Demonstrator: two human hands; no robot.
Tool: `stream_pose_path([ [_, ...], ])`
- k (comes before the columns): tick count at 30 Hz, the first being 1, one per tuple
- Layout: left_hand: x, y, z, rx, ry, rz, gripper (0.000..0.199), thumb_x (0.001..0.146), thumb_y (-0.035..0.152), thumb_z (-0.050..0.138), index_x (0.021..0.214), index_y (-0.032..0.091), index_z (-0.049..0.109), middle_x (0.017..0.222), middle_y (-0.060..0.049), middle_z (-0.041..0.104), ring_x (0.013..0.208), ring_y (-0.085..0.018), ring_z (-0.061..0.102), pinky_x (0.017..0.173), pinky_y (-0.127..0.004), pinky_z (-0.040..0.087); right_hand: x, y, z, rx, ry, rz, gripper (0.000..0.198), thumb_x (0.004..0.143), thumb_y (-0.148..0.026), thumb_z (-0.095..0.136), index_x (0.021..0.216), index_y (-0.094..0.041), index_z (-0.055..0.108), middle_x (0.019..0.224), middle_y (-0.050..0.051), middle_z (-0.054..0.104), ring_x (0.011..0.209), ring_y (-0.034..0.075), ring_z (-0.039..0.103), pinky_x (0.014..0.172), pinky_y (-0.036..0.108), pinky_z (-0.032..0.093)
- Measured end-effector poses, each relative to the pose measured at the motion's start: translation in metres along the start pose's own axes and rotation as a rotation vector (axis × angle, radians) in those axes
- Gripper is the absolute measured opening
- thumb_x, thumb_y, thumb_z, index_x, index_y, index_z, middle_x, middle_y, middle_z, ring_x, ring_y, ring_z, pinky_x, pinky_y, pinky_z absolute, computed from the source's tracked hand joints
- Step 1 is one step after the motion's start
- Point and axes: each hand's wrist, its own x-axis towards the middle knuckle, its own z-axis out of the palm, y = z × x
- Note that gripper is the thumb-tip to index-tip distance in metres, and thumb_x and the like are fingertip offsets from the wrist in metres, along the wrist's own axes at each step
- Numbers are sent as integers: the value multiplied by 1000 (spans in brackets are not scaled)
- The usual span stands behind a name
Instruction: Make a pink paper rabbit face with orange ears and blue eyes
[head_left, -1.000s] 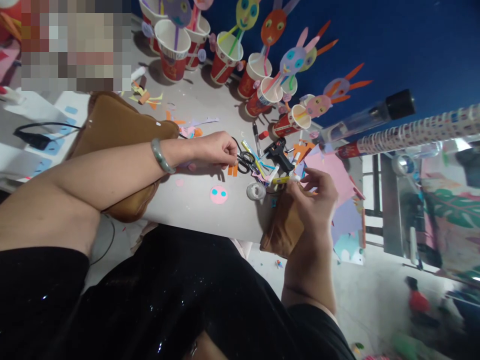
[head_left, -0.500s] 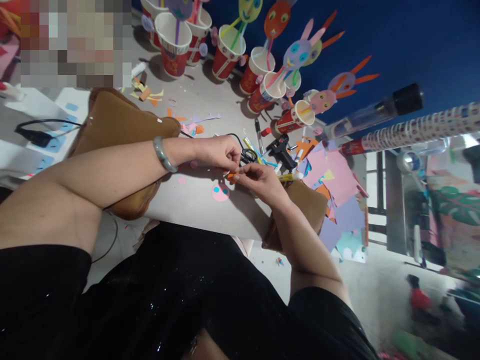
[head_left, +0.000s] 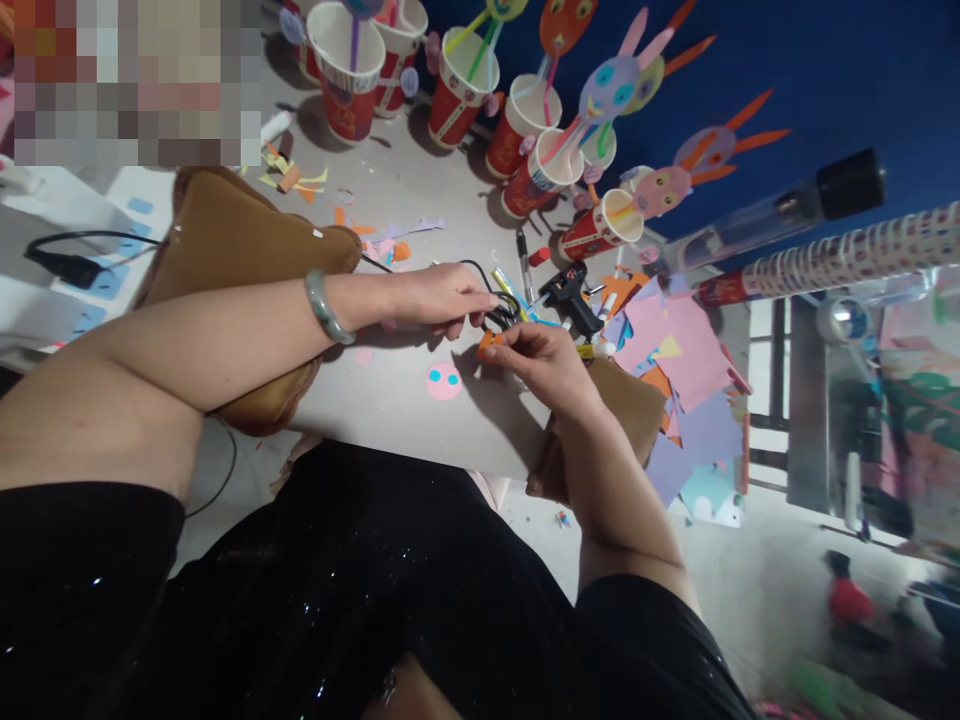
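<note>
Between thumb and forefinger of my right hand (head_left: 544,365) is a small orange paper piece (head_left: 489,345), held just above the table. My left hand (head_left: 450,298), below a green bangle (head_left: 328,306), has its thumb and forefinger pinched near a coiled black cord (head_left: 501,312). Whatever is in that pinch, if anything, is too small to make out. A pink paper circle with two blue dots (head_left: 443,381) lies flat on the table below the hands. To the right of the cord rests a black glue gun (head_left: 573,298).
Red paper cups (head_left: 459,105) with paper animal faces on straws line the back. Tan cushions (head_left: 240,235) lie under both arms. Coloured paper sheets (head_left: 679,345) are heaped at right, near a long stack of cups (head_left: 847,255). Paper scraps (head_left: 390,248) and a marker (head_left: 523,265) lie about.
My hands, together before, have come apart. The right hand has drawn slightly right with the orange paper piece, while the left has lifted up and away from it.
</note>
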Motion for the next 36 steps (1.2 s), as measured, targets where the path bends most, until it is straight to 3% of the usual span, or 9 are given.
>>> stream_pose_path([
  [4,-6,-3,13,493,2,85,12,84,27,67,81,16,71,75,-5,69,69,-17,58,62,-30,32,-12,-1,-8,-1,117,-21,34,73,-49,86,69,-20,71,67,0,68,59,11,51,56,28,39],
  [6,-13,-3,22,664,-56,117,26,79,33,75,98,15,72,94,-9,72,81,-22,61,63,-31,30,-17,1,-10,27,144,-16,34,72,-50,88,70,-20,72,68,0,69,60,11,52,57,28,41],
  [9,-23,-3,32,785,-95,179,33,80,32,74,107,14,69,110,-13,69,91,-25,61,65,-33,30,-23,4,-10,75,162,-7,34,71,-50,89,71,-21,73,69,0,70,61,11,55,58,28,43],
  [12,-26,-1,36,798,-143,180,24,81,30,71,100,15,68,110,-13,67,92,-25,60,66,-34,31,-26,5,-11,107,176,-14,35,71,-50,90,70,-21,71,67,-1,68,60,11,53,57,28,42],
  [17,-23,3,37,728,-188,171,7,81,21,68,86,17,65,99,-11,66,92,-24,59,70,-33,34,-23,2,-13,145,199,-30,36,71,-52,89,71,-22,69,68,0,67,58,11,49,55,29,39],
  [23,-14,-4,34,479,-109,130,12,75,14,65,84,20,59,75,0,61,68,-15,53,62,-29,29,-7,-5,-12,269,222,-49,44,65,-56,90,68,-24,61,66,-3,62,61,12,51,60,29,44],
  [30,1,-9,14,77,192,89,27,70,13,77,87,18,56,74,5,59,67,-10,55,63,-22,38,21,-8,-7,294,65,-35,46,60,-59,92,67,-23,64,74,-1,67,68,13,58,67,31,51],
  [36,7,-12,7,-228,217,73,27,73,2,72,91,17,57,68,4,64,62,-10,62,59,-21,44,30,-4,-4,299,-104,-74,36,66,-52,92,67,-22,72,82,2,72,79,15,66,75,31,55],
])
